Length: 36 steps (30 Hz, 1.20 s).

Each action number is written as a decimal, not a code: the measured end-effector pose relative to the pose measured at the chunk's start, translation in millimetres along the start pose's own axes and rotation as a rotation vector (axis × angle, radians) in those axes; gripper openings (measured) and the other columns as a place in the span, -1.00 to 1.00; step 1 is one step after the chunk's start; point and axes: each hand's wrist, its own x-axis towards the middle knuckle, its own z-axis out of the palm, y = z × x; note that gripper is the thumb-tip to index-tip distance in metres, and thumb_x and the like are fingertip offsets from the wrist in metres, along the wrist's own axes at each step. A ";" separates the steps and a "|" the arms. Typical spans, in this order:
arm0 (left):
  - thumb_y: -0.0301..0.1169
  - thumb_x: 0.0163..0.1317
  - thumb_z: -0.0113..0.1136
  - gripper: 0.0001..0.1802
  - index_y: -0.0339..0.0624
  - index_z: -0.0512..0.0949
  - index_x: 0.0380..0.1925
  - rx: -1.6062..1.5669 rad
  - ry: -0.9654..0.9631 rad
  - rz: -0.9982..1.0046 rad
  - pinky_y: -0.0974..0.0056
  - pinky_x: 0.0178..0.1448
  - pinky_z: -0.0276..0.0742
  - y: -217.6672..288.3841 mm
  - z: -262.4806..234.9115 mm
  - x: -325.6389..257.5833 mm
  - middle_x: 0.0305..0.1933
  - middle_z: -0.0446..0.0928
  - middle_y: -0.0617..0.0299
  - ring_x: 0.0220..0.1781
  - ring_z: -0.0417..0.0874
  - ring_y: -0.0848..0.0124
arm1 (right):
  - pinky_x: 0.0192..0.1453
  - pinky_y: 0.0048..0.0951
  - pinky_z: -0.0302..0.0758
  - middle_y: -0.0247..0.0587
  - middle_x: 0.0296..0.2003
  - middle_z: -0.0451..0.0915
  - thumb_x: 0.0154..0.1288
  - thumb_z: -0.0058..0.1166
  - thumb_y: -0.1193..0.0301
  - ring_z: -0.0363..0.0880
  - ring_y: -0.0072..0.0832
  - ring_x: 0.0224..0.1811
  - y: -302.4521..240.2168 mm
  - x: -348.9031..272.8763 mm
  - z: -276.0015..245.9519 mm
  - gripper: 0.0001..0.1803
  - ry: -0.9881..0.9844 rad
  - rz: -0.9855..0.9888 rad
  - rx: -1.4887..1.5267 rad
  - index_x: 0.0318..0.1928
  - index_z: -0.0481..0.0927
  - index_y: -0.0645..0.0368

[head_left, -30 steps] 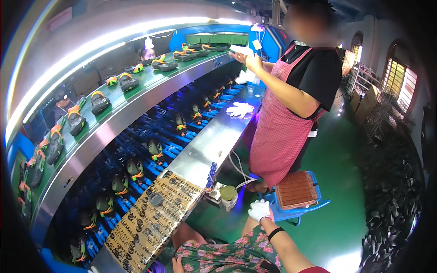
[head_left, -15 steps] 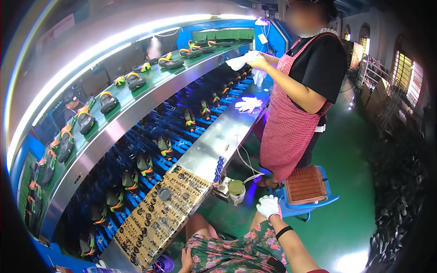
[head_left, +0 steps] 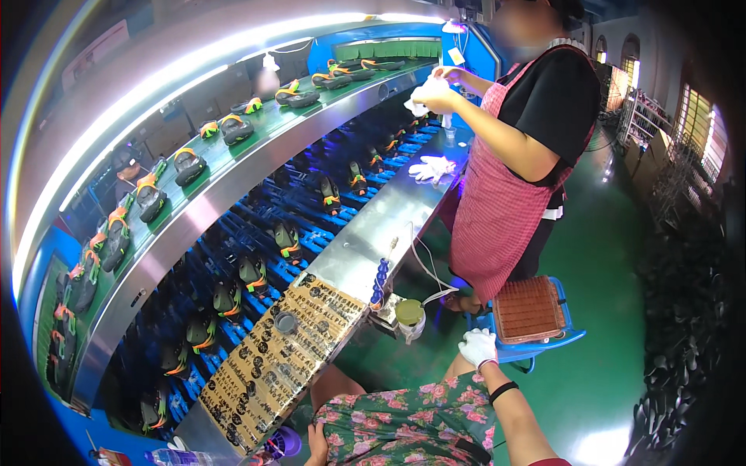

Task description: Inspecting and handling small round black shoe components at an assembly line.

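- Our gloved right hand rests on our floral lap, its grip loosely curled on nothing, at 7 o'clock of the blue stool.
- Our bare left hand rests on the knee beneath the tabletop edge, grip released.
- Green floor lies open at 3 o'clock.

From the head view I see my white-gloved right hand resting on my floral-clad knee just beside a blue stool, my bare left hand low beside the patterned cardboard sheet.
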 end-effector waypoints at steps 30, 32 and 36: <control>-0.02 0.45 0.03 -0.37 -0.34 0.44 0.26 0.041 -0.088 0.095 0.11 0.39 0.34 1.1 5.9 4.4 0.24 0.54 -0.20 0.30 0.52 -0.04 | 0.17 0.00 0.37 -0.17 -0.12 0.66 0.18 0.10 0.11 0.52 -0.13 0.08 -23.7 5.4 2.7 -0.66 -0.009 -0.064 -0.050 -0.23 0.74 0.07; -0.02 0.45 0.03 -0.37 -0.34 0.44 0.27 0.007 -0.066 0.103 0.11 0.39 0.34 -7.8 2.5 6.0 0.25 0.54 -0.20 0.30 0.52 -0.05 | 0.16 0.00 0.37 -0.17 -0.11 0.67 0.18 0.10 0.11 0.52 -0.13 0.09 -15.2 4.2 2.5 -0.65 -0.008 -0.059 -0.043 -0.22 0.74 0.07; -0.02 0.44 0.03 -0.36 -0.34 0.42 0.29 0.018 -0.042 0.025 0.10 0.39 0.33 -3.9 -1.3 2.7 0.26 0.52 -0.21 0.31 0.50 -0.08 | 0.15 -0.01 0.36 -0.19 -0.07 0.68 0.18 0.11 0.11 0.52 -0.16 0.12 2.4 0.7 0.8 -0.65 -0.027 0.004 -0.055 -0.19 0.75 0.04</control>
